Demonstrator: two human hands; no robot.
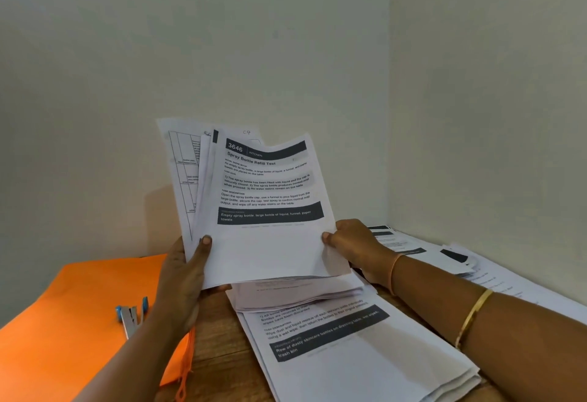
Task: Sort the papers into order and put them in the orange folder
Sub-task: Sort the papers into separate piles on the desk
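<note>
Under both grips, nearest the viewer: flat stack of white printed paper sheets (365, 354), face up on the brown wooden worktop (216, 338), with a looser pile overlapping its far end. Probably the sorted pile, placed just below the right grip so each sheet has only a short drop.

Left of the left grip: flat orange plastic folder (79, 322) on the worktop. No papers are visible in it, so filing is not yet begun. Small blue-and-silver metal stapler (131, 315) rests on the cover, likely parked out of the way.

Left grip (181, 277): thumb on the front, fingers behind, clamping the lower left corner of a fanned sheaf of white printed sheets (266, 211). The sheaf is held upright and tilted so the headings can be read. Front sheet is numbered 3646.

Right grip (355, 249): thumb and fingers pinch the front sheet's lower right edge, apparently ready to peel it off.

Beyond the right grip: more white printed sheets (444, 255), scattered along the worktop to the corner of the pale wall (286, 36). Probably unsorted.
</note>
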